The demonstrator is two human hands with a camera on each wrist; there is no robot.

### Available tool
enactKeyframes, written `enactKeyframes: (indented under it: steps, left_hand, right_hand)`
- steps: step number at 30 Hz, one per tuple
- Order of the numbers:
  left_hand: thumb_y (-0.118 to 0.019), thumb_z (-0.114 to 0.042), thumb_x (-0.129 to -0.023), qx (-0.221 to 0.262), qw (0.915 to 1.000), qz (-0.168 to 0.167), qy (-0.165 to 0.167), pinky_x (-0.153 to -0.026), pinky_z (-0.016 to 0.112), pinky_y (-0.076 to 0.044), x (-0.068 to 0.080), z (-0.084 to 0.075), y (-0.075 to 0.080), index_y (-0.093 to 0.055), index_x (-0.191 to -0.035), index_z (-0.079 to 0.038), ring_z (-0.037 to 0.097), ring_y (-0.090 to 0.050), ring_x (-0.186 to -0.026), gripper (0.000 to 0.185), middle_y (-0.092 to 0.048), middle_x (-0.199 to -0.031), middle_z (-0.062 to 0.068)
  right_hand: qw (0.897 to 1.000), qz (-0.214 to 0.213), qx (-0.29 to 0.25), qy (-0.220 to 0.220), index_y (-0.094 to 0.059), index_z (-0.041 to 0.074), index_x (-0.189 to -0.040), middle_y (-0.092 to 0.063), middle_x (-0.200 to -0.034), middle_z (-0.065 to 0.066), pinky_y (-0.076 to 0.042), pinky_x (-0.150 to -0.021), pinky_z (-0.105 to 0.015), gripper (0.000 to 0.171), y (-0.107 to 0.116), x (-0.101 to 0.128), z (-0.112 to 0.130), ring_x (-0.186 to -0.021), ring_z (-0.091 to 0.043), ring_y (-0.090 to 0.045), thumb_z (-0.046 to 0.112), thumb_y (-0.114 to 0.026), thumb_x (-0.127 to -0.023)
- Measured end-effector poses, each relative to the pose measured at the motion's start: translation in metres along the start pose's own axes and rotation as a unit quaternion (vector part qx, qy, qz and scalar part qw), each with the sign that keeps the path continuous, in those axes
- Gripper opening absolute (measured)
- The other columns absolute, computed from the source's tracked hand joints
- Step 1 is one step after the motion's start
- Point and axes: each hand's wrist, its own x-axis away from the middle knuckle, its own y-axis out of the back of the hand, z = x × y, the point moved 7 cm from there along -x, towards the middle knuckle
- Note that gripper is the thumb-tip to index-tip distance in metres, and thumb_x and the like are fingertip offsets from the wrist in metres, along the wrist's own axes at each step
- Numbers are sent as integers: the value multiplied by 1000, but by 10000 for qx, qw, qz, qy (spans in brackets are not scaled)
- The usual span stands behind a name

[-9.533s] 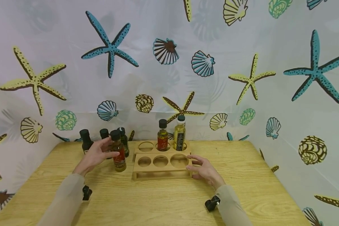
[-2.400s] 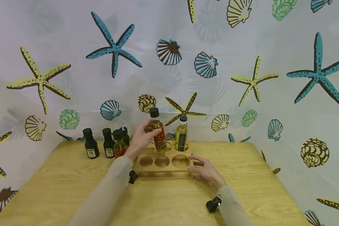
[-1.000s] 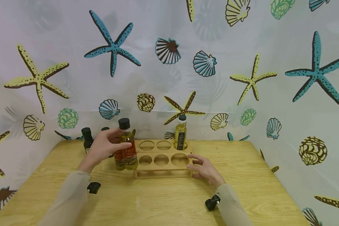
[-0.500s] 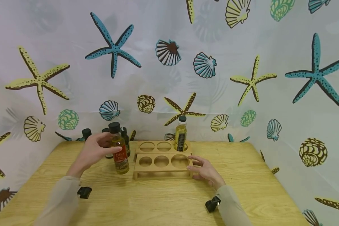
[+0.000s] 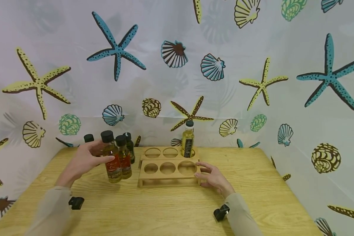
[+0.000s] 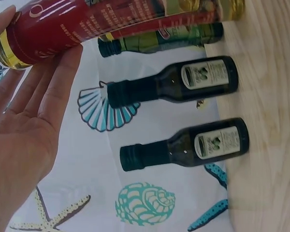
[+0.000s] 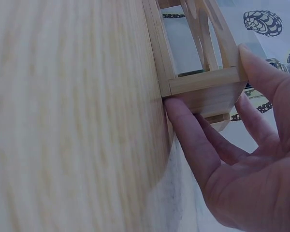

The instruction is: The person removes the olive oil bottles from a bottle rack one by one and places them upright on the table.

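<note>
My left hand holds a red-label oil bottle with a black cap, thumb in front and fingers behind it. The bottle stands upright, just left of a second red-label bottle. A two-tier wooden rack with round holes sits mid-table. One yellow oil bottle stands in its back right hole. My right hand rests against the rack's right end, thumb on the top corner and straight fingers along its base.
Two dark bottles and a green bottle stand behind the held one, near the wall. The wooden table ends at a starfish-and-shell curtain on three sides.
My left hand lifted the red-label bottle out of the rack's back row, carried it left and down, and now has it beside the other red-label bottle. The right hand stayed on the rack.
</note>
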Motion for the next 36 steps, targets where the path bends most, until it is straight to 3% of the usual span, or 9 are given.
enactKeyframes:
  steps: [17,36]
  left_hand:
    - [-73,-38,-88,186,9988,126,440,-101,64,-41,0,44,4,-15,-153,8,53,-36,-134,99,-30,-150,36]
    - [-73,-40,-88,223,9977,59,637,-104,65,-36,-3,64,2,-14,-153,9,53,-33,-135,102,-28,-152,36]
  right_hand:
    - [10000,-23,19,18,-51,21,-144,-36,-152,-24,-58,-85,-44,61,2,-2,-2,-124,-36,-56,26,-75,-88]
    - [10000,-22,1,-6,-51,22,-144,-36,-153,-23,-58,-86,-45,60,1,-1,-1,-125,-36,-55,25,-74,-88]
